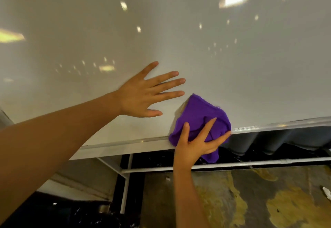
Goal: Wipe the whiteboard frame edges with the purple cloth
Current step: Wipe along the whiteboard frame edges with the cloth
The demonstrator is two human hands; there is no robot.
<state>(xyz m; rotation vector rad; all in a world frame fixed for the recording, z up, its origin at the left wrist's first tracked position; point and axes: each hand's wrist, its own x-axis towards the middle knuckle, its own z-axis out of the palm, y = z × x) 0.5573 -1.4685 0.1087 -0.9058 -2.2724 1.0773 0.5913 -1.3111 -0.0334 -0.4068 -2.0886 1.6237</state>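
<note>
bottom frame edge under wipe, board braced by free hand

the right hand [195, 143] presses the purple cloth [200, 118] against the lower frame edge [125, 144] of the whiteboard [161, 30]. its fingers are spread across the bunched fabric, pinning it flat to the rail; this is no pinch grip. the cloth is draped over the edge: its upper part lies on the white surface, its lower corner hangs below the rail. in my judgement this lets one pass cover both the face and the underside of the frame.

the left hand [143, 95] is fully open, fingers fanned wide, holding nothing. it lies at the board surface just beside the cloth, apparently steadying the panel against the wiping pressure; actual contact cannot be confirmed.

the stand crossbar [250, 164] runs below the frame, clear of both hands. the floor [250, 201] beneath shows yellowish patches.

assessment: wiping of the bottom edge is in progress. rail remains to either side of the cloth; the other edges are out of view.
</note>
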